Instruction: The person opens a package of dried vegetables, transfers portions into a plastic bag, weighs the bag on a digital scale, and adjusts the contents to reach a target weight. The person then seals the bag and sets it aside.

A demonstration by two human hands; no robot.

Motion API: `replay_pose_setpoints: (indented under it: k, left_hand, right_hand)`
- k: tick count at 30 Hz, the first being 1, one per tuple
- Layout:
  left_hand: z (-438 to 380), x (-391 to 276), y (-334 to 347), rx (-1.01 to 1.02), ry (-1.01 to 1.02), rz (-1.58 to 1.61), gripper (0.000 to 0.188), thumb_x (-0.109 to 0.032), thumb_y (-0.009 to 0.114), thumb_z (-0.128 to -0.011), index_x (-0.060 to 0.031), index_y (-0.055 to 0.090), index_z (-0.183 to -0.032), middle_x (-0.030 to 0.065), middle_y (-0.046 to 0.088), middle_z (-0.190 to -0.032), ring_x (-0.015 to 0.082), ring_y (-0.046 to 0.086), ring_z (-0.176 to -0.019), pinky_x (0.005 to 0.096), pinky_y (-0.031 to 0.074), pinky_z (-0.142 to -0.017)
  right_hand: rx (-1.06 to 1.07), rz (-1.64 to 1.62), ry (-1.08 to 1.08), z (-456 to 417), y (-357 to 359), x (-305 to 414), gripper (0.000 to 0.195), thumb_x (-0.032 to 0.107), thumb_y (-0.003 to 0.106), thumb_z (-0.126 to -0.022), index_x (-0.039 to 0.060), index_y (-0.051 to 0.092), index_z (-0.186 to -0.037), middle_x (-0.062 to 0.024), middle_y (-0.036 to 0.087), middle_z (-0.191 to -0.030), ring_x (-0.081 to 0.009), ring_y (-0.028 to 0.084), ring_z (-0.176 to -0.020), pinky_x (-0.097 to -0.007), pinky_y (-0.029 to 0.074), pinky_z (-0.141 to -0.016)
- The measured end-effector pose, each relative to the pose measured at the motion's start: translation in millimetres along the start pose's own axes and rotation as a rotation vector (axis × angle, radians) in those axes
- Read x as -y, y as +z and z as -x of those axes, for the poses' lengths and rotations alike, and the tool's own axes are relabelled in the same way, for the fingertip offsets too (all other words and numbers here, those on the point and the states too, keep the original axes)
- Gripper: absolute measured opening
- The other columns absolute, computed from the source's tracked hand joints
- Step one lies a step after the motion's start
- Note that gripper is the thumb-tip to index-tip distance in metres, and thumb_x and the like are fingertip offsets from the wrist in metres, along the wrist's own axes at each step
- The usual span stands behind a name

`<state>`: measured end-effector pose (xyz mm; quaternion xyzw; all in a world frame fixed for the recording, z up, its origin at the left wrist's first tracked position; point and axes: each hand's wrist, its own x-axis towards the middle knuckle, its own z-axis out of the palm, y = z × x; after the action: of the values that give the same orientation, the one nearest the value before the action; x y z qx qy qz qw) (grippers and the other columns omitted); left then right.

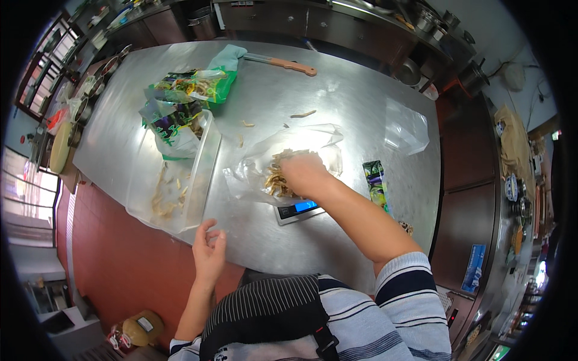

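Observation:
My right hand [303, 175] reaches into a clear plastic bag [253, 180] on a digital kitchen scale [291, 215] with a lit blue display. Under its fingers lie dried brown strips [275, 182], perhaps dried vegetable or mushroom; whether it grips any is hidden. My left hand [210, 252] is raised by the table's near edge, fingers apart and loosely curled, holding nothing. Just beyond it stands a translucent plastic tub [205, 169] with some strips at the bottom. An opened printed packet [174, 131] leans over the tub's far end.
On the steel table [257, 239] lie another green packet [223, 88], a light blue cloth [228, 56], a knife with an orange-brown handle [293, 66], an empty-looking clear bag [406, 128] and a narrow printed packet [375, 182]. Loose strips [303, 114] lie beyond the scale.

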<state>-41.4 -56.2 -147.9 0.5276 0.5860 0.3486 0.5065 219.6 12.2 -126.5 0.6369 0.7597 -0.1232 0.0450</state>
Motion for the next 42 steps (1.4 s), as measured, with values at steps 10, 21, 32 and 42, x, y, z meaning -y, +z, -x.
replay_pose_setpoints:
  k: [10, 21, 32, 42]
  left_hand:
    - [-3.2, 24.2, -18.4, -0.016, 0.001, -0.017, 0.033, -0.005, 0.057, -0.081, 0.0002, 0.048, -0.112, 0.0062, 0.053, -0.085, 0.0051, 0.048, -0.066, 0.0174, 0.040, -0.056]
    - [-2.7, 33.1, -22.9, -0.007, 0.040, 0.003, 0.032, -0.005, 0.057, -0.081, -0.0004, 0.048, -0.111, 0.0051, 0.054, -0.084, 0.0035, 0.047, -0.065, 0.0162, 0.039, -0.056]
    - [5.7, 54.9, -34.1, -0.050, 0.062, 0.040, 0.030, -0.004, 0.058, -0.081, 0.0008, 0.049, -0.110, 0.0066, 0.054, -0.086, 0.0069, 0.050, -0.075, 0.0188, 0.043, -0.059]
    - [1.3, 39.0, -22.3, 0.003, 0.041, -0.047, 0.029, -0.006, 0.059, -0.081, -0.0005, 0.050, -0.108, 0.0058, 0.054, -0.084, 0.0041, 0.048, -0.064, 0.0177, 0.041, -0.055]
  right_hand:
    - [-0.035, -0.014, -0.013, -7.3, -17.3, -16.5, 0.011, 0.001, 0.054, -0.070, 0.0022, 0.063, -0.076, -0.0170, 0.062, -0.079, -0.0311, 0.061, -0.078, -0.0382, 0.050, -0.067]
    - [-0.545, -0.438, -0.358, 26.0, -114.1, 30.0, 0.006, 0.005, 0.058, -0.072, -0.0010, 0.056, -0.074, -0.0183, 0.057, -0.066, -0.0336, 0.057, -0.064, -0.0382, 0.045, -0.057]
    - [-0.431, -0.337, -0.241, 4.8, -119.4, 32.5, 0.014, 0.008, 0.050, -0.075, -0.0038, 0.054, -0.068, -0.0217, 0.054, -0.066, -0.0372, 0.055, -0.063, -0.0406, 0.044, -0.058]
    - [-0.283, -0.336, 0.095, 34.4, -94.8, -11.7, 0.020, 0.016, 0.052, -0.080, -0.0008, 0.060, -0.072, -0.0180, 0.060, -0.072, -0.0340, 0.058, -0.072, -0.0406, 0.047, -0.065]
